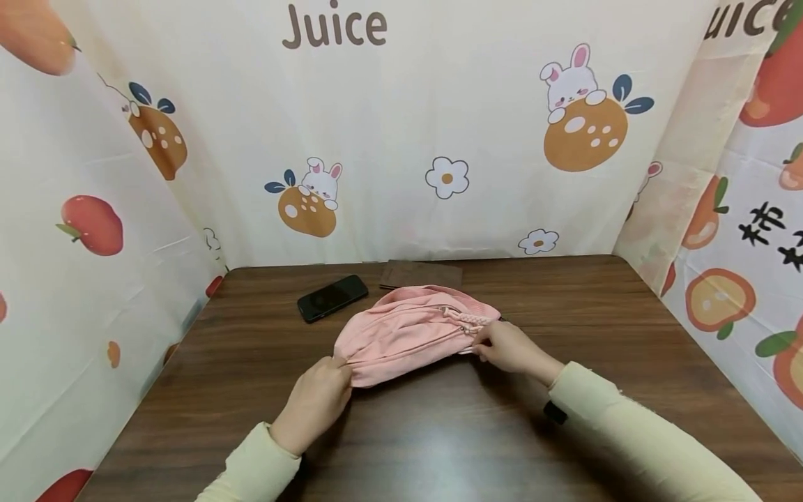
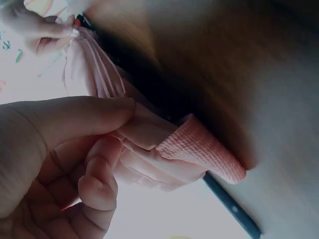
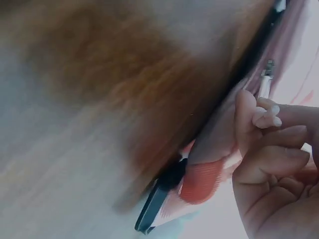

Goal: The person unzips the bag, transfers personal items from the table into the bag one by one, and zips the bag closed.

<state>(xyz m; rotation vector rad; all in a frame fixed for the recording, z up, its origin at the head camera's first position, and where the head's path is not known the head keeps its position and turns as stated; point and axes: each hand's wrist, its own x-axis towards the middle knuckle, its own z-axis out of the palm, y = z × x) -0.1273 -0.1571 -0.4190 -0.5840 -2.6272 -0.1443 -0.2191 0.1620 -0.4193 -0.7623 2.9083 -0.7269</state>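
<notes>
A pink bag (image 1: pixel 408 338) is placed on the brown table (image 1: pixel 439 432), near its middle and between the two hands; it is slightly slanted, with the right end lying farther back. Its left end is pinched by the left hand (image 1: pixel 316 396) between thumb and forefinger, with almost no gap left between these fingertips. The other fingers of this hand are curled loosely. By the right hand (image 1: pixel 511 348), a pale cord (image 3: pixel 264 88) is held at the right part of the bag; it is pinched tightly between the thumb and forefinger. The cord is attached to a metal zip slider (image 3: pixel 269 68). At the end near the left hand, a ribbed pink patch (image 2: pixel 202 152) is seen.

Behind the bag, to the left, a black phone (image 1: pixel 332 298) is laid flat. A flat brown case (image 1: pixel 423 272) is partly covered from view by the bag; whether they are touching cannot be told. Both forearms are covered by pale sleeves (image 1: pixel 633 425). The table is surrounded by a white curtain (image 1: pixel 401 118), printed with fruits, rabbits and flowers.
</notes>
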